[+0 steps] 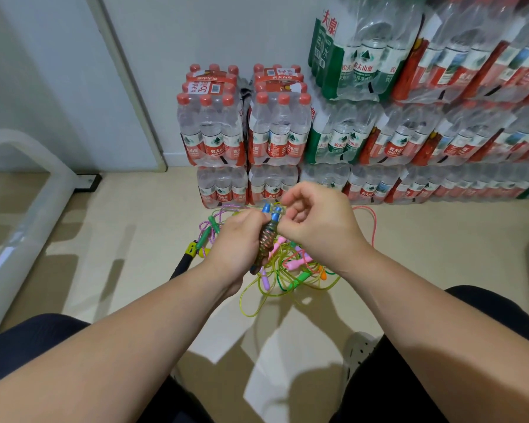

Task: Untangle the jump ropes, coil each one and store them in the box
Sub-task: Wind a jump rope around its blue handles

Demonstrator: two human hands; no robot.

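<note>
**Both hands on one wrapped rope, the tangle lying beneath**

The left hand is curled round a wrapped rope: two handles laid side by side with cord wound tightly about them, held slanting. The blue handle tips stick out above the fist. The right hand meets the bundle from the other side. Its fingers are curled and its thumb and forefinger pinch the cord just beside those blue tips, so the two hands almost touch.

Directly below the grip, on the pale floor, lies the tangle of jump ropes. It is made of yellow-green cord in loose loops with pink, green, orange and purple handles mixed through it (how many ropes it holds cannot be counted). Left of the grip and lower, a green handle sits among purple cord, and a black and yellow handle points away from the pile. To the right of the grip a pink loop spreads out over the floor.

Beyond the grip, against the wall, stand shrink-wrapped packs, each holding rows of clear water bottles with red caps and red labels. Further right and higher, a green-labelled pack holds larger bottles. The packs are stacked on one another, with the film closed over the bottles.

Nearer than the grip are the person's dark-clad knees, with a grey perforated shoe between them.
</note>
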